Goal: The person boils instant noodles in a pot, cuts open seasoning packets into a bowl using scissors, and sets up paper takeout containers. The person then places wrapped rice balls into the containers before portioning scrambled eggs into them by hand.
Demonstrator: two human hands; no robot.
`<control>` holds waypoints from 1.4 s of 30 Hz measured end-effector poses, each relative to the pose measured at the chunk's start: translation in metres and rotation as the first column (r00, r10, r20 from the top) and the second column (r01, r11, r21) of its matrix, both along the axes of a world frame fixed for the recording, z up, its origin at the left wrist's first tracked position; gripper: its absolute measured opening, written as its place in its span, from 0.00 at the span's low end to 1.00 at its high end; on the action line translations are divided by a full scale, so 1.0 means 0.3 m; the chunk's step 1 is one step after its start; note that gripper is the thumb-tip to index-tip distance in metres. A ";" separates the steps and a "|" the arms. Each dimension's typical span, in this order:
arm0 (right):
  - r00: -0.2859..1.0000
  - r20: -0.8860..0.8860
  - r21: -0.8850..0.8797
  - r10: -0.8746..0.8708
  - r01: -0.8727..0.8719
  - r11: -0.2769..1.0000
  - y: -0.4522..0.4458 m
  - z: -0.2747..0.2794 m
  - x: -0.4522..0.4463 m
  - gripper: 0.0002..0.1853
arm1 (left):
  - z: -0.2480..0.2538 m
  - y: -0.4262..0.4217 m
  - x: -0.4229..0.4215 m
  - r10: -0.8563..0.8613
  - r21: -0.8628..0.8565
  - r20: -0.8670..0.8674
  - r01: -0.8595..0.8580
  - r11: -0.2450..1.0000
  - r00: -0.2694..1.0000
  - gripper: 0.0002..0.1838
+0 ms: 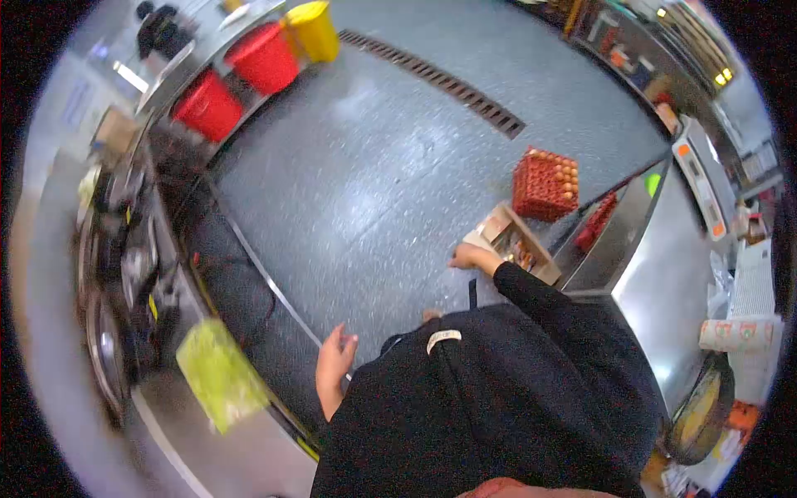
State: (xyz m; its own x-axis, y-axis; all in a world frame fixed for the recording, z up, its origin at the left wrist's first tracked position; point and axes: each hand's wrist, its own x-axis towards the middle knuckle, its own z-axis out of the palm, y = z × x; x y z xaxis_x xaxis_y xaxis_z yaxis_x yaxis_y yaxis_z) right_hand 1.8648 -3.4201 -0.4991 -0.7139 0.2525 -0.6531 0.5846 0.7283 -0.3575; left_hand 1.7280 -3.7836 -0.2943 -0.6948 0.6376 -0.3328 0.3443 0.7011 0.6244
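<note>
My right hand [476,256] reaches forward to the left side of an open cardboard box [544,259] and seems closed on its edge; the fingertips are blurred. Inside the box lie small brown and orange items that I cannot make out. Just behind the box, a stack of red egg trays [541,184] stands on the floor, with brown eggs on top. My left hand [335,358] hangs at my left side, fingers apart, with nothing in it. A green-yellow cloth or bag [217,373] lies on the steel counter nearest to it.
A steel counter [664,278] with a scale [701,183] and a pan [704,411] runs along my right. Red bins [264,58] and a yellow bin [313,31] stand far left, near another person [162,33]. A drain grate [440,79] crosses the grey floor.
</note>
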 end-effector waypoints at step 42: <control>0.053 -0.615 0.198 -0.787 0.976 -0.089 3.649 0.018 0.726 0.14 | 1.018 4.842 0.101 -0.675 0.662 -0.418 -0.304 -0.685 0.609 0.68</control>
